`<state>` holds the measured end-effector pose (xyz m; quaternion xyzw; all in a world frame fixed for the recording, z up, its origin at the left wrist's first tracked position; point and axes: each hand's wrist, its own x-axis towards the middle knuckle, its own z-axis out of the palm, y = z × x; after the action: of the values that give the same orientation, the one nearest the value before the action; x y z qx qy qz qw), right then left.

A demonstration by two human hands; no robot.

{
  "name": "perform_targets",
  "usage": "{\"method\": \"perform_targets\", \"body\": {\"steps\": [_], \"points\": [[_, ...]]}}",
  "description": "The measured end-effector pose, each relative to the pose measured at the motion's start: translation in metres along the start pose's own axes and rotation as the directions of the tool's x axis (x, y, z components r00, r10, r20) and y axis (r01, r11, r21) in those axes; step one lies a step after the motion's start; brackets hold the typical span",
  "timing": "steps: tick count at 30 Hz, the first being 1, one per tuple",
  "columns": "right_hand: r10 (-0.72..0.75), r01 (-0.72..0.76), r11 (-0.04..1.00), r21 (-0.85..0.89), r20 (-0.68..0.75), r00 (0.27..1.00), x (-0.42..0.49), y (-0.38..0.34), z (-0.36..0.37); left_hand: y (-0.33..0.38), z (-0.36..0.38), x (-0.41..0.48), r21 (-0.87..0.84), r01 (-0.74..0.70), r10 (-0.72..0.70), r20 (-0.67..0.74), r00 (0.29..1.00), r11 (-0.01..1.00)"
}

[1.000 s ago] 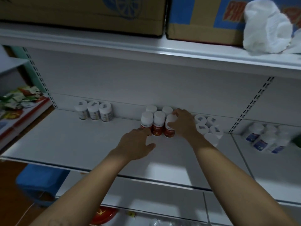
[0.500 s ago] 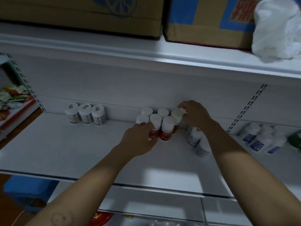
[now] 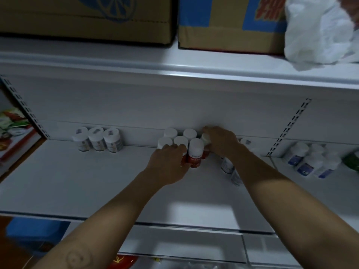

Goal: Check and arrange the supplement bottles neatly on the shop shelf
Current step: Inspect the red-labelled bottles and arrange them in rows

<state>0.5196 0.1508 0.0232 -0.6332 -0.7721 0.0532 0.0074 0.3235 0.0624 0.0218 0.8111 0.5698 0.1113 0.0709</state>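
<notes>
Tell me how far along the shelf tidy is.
Done: three white bottles stand in a row at left. In hand: the right hand grips a red bottle at the red cluster, which the left hand touches. Left: loose bottles behind the right arm look jumbled.

No wording can be read. The red label on the bottle (image 3: 194, 155) just beside the left hand (image 3: 169, 164) carries pale print too blurred to make out. High above the right hand (image 3: 221, 141), the cardboard box (image 3: 223, 24) shows red characters, cut off and illegible.
</notes>
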Motion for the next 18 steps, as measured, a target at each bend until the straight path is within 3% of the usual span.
{"method": "perform_targets", "body": {"steps": [4,11,15,18], "points": [[0.020,-0.020,0.999,0.045,-0.008,1.000,-0.009,0.007,-0.011,0.006,-0.005,-0.005,0.017,-0.008,0.009,-0.032,0.999,1.000],[0.017,0.001,0.992,0.125,-0.143,0.990,-0.055,0.014,-0.057,0.023,-0.015,-0.019,0.032,-0.001,0.002,-0.029,1.000,0.999],[0.017,0.042,0.946,0.322,-0.178,0.984,-0.095,0.012,-0.072,0.039,-0.017,-0.027,0.038,-0.009,0.011,-0.054,0.998,0.999],[0.020,0.064,0.890,0.451,-0.179,0.984,-0.129,0.011,-0.077,0.052,-0.016,-0.037,0.054,-0.046,0.054,-0.157,0.986,0.997]]}}
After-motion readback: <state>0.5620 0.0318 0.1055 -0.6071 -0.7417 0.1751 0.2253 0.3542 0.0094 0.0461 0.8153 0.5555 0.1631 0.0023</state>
